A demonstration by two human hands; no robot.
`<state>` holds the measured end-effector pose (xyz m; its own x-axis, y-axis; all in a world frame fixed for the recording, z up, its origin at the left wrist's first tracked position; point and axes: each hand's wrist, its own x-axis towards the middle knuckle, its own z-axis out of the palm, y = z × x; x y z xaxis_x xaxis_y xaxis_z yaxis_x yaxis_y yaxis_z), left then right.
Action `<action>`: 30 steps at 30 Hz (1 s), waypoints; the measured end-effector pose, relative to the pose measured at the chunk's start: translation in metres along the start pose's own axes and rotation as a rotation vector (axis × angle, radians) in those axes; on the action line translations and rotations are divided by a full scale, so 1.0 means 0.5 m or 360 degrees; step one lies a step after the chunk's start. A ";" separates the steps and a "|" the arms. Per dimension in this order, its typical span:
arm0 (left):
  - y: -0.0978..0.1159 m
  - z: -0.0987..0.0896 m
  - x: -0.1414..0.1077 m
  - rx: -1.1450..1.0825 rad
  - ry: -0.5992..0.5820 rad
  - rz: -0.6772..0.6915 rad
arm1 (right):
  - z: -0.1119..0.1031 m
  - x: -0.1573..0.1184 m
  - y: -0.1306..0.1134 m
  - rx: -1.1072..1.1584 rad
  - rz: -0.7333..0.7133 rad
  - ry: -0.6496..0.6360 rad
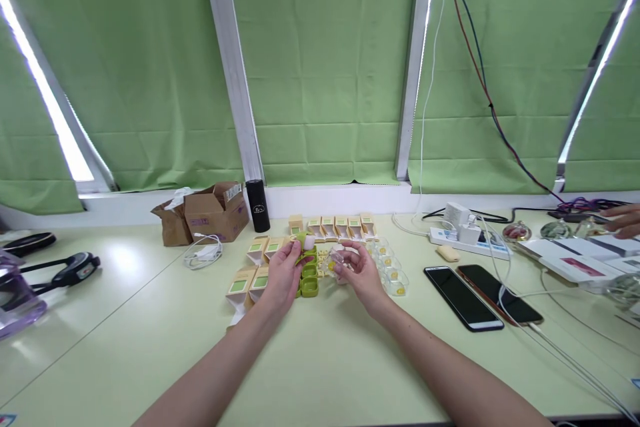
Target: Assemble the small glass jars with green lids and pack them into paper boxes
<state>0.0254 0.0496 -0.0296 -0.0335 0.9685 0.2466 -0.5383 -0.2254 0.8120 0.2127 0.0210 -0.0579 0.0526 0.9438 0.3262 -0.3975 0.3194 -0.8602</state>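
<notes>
My left hand (283, 273) is closed on a small green piece (301, 238) with a pale part beside it. In my right hand (363, 273), thumb and fingers pinch a small clear plastic container (333, 260) with a bit of yellow in it; its exact kind is hard to make out. Below and between the hands stand several olive-green square cups (309, 287). Right of my right hand are rows of clear plastic cups (399, 288), some with yellow bits inside. Small cream boxes with green labels (241, 282) stand left of my left hand, and more cream boxes (341, 227) line up behind.
Cardboard boxes (216, 213), a black tumbler (257, 205) and a white cable (205, 252) are at the back left. Two phones (463, 297), a power strip (470, 242) and loose cables lie right. Another person's hand (625, 220) shows at the right edge, near white boxes (575, 257).
</notes>
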 end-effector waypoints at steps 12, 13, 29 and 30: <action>-0.018 0.026 -0.009 0.0264 -0.0087 0.0102 | 0.014 -0.010 0.004 -0.0248 -0.0145 -0.0013; -0.019 0.024 -0.012 0.0272 -0.0096 0.0101 | 0.014 -0.007 0.005 -0.0199 -0.0125 -0.0002; -0.035 0.002 -0.029 0.0467 -0.0183 0.0045 | 0.006 -0.013 0.006 -0.0009 0.0134 -0.0066; -0.037 0.001 -0.028 0.0464 -0.0182 0.0036 | 0.007 -0.015 0.005 -0.0009 0.0148 -0.0081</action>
<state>0.0363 0.0401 -0.0477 0.0611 0.9486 0.3106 -0.2736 -0.2833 0.9192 0.2081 0.0146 -0.0609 -0.0308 0.9639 0.2645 -0.3936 0.2315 -0.8897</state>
